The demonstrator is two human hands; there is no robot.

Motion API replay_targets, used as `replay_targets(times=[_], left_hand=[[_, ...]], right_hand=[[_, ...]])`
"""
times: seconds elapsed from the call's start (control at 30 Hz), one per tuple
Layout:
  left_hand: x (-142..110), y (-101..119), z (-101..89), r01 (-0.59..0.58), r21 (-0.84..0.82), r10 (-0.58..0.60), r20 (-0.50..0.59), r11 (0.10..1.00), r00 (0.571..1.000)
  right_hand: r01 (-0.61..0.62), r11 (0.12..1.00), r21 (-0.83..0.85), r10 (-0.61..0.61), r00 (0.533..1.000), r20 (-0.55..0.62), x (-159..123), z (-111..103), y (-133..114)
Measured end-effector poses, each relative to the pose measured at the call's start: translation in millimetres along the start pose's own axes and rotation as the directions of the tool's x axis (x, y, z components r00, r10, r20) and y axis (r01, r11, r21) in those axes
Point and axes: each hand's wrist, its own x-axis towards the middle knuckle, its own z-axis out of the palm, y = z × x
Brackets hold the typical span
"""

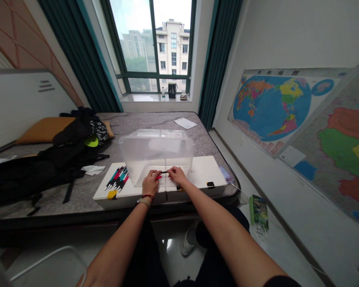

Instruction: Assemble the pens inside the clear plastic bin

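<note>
A thin black pen part (164,172) spans the gap between my two hands. My left hand (150,183) is closed at its left end, and a small red piece (158,177) shows at those fingertips; whether it belongs to the pen I cannot tell. My right hand (177,175) pinches the other end. Both hands are over the white boxes (205,169), in front of a clear plastic bin (155,153) lying on its side with its opening towards me. Left of the bin lies a pile of several pens (117,178) in black, red and blue.
The boxes rest on a grey mattress (158,119). Black bags (56,159), a brown pillow (43,130) and a tissue (93,170) lie left. A white paper (185,123) is behind the bin. A green box (259,211) stands low at right.
</note>
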Motion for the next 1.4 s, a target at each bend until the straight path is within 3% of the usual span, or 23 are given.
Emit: replay_targets(times=[0.27,0.6,0.87,1.17,1.27,1.4], left_hand=[[-0.6,-1.0,1.6,0.0,0.035,0.0,-0.013,0.999,1.0],[-0.5,-1.0,1.8,0.026,0.008,-0.026,-0.006,1.0,1.0],[0.8,1.9,-2.3,0.019,0.025,-0.021,0.06,1.0,0.998],[1.3,-2.7,2.6,0.001,0.038,-0.004,0.071,0.999,0.997],[2.3,-3.8,4.0,0.013,0.039,-0.016,0.075,0.999,0.997],[2.1,-4.3,5.1,0.024,0.024,-0.025,0.054,0.999,0.998]], right_hand=[[0.027,0.974,-0.223,-0.043,0.997,-0.065,-2.9,0.1,-1.2],[0.054,0.943,-0.329,-0.074,0.996,-0.049,-1.9,0.0,-5.0],[0.048,0.996,-0.079,-0.05,0.999,-0.02,1.9,1.1,6.2],[0.008,0.987,0.162,-0.014,0.999,0.035,5.3,3.0,11.2],[-0.005,0.997,0.081,0.005,1.0,-0.004,4.8,3.2,10.1],[-0.003,0.989,-0.149,-0.006,0.998,-0.065,1.4,2.1,4.1]])
